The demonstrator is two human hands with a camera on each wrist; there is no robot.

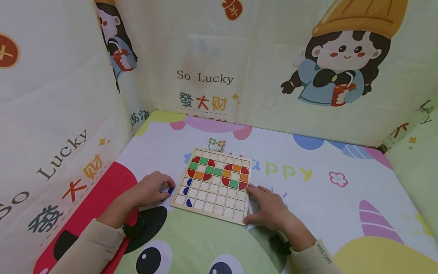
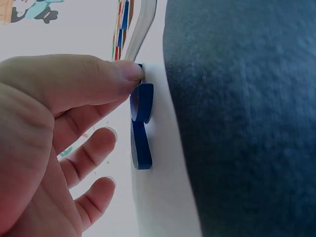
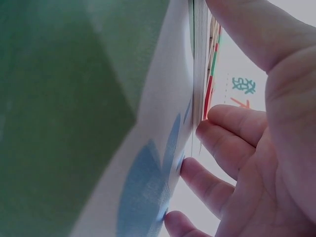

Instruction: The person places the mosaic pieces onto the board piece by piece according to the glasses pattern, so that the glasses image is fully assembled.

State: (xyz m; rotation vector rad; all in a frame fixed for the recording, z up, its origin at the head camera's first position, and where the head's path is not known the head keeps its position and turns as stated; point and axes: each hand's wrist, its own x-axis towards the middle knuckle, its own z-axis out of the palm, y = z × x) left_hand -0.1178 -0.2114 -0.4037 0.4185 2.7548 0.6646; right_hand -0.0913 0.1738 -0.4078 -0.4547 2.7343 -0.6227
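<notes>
A wooden grid board (image 1: 219, 198) lies in front of me, with red, green and orange pieces forming two rounded shapes joined by a green square (image 1: 218, 172). Below these, blue rounded pieces (image 1: 189, 203) sit in its left column. My left hand (image 1: 145, 189) is just left of the board, thumb and index finger pinching a blue piece, mostly hidden by the thumb in the left wrist view. Two more blue pieces (image 2: 142, 102) show close by its fingers there. My right hand (image 1: 270, 207) rests against the board's right edge, fingers extended and thumb at the near corner.
A small pattern card (image 1: 216, 144) lies just beyond the board's far edge. The printed tablecloth (image 1: 308, 205) spreads around it, and cloth walls (image 1: 267, 68) rise at the back, left and right.
</notes>
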